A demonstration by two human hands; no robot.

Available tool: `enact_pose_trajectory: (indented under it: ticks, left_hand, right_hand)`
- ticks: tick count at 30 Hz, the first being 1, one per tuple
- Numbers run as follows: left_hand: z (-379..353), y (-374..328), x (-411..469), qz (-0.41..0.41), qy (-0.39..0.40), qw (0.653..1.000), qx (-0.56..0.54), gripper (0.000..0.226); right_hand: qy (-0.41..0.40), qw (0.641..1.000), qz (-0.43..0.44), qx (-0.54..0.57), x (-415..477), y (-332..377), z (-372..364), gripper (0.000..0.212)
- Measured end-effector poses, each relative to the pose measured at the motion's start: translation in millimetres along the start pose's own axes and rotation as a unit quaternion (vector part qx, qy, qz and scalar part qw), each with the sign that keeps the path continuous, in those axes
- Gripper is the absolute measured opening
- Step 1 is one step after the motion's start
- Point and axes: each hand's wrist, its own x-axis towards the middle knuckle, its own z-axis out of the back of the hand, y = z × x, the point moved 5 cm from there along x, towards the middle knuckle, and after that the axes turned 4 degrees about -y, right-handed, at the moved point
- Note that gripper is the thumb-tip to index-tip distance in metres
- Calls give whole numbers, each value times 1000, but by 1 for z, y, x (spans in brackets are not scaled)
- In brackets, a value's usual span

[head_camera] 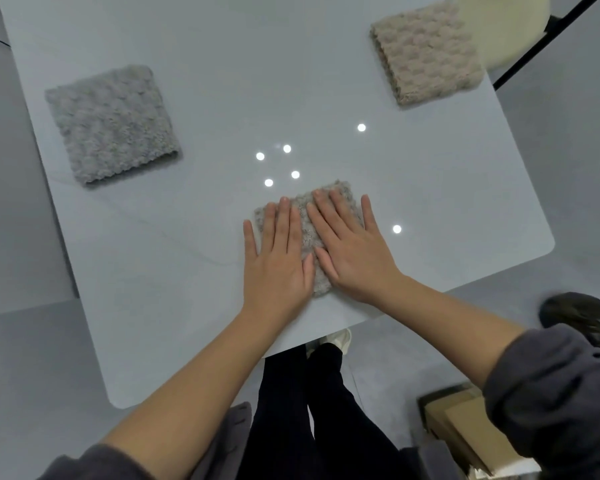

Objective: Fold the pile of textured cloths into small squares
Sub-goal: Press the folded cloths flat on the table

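A small folded grey-beige textured cloth (307, 237) lies near the table's front edge. My left hand (278, 258) presses flat on its left half, fingers straight. Beside it, my right hand (352, 247) lies flat on the right half, fingers spread. Most of the cloth is hidden under both palms. A folded grey textured cloth (111, 124) lies at the left of the table. At the far right corner sits a stack of folded beige textured cloth (426, 51).
The pale grey table (205, 81) has rounded corners and shows bright light spots in its middle. A cream round seat (506, 26) stands past the far right corner. A cardboard box (465, 434) sits on the floor at lower right.
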Motion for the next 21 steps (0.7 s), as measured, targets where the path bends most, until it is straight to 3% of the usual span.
enact_pose_trajectory:
  ticks: [8, 21]
  left_hand:
    - [18, 1, -1, -38, 26, 999, -24, 71]
    - [23, -57, 11, 5, 47, 999, 22, 67]
  right_hand:
    - [45, 999, -14, 22, -4, -13, 17, 62]
    - [138, 987, 70, 35, -4, -79, 40, 67]
